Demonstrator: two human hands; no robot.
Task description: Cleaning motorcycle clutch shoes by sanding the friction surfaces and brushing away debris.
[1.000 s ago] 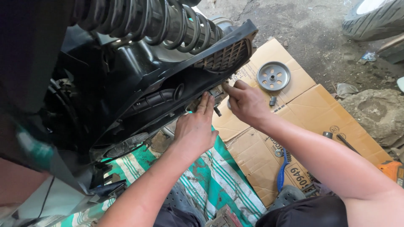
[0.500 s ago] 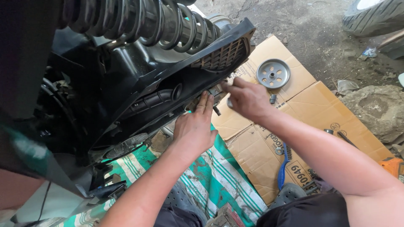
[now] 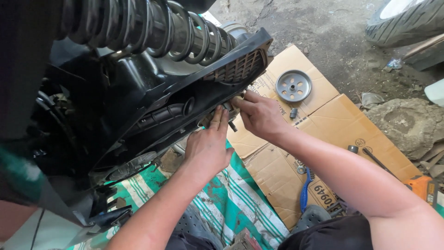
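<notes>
Both sets of fingers (image 3: 221, 119) pinched narrow on a small metal fitting (image 3: 227, 111) tucked under the black plastic cover (image 3: 194, 99), right hand (image 3: 261, 118) closer, left hand (image 3: 208, 146) bracing from below. Cover's long axis slanting far-right. Ribbed coil spring (image 3: 152, 28) above, flattened cardboard (image 3: 333, 115) with shiny pulley disc (image 3: 293, 85) off right.

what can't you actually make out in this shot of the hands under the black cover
- Head view: the part both hands work on is hidden; the left hand and right hand fingers and the black cover edge mask it.
- Whether either hand grips anything: fingertips are tucked under the cover.
- Tyre: cut off by the top and right edges.
- Orange tool: cut off by the right edge.
- Small bits on the cardboard: too small to identify.
</notes>
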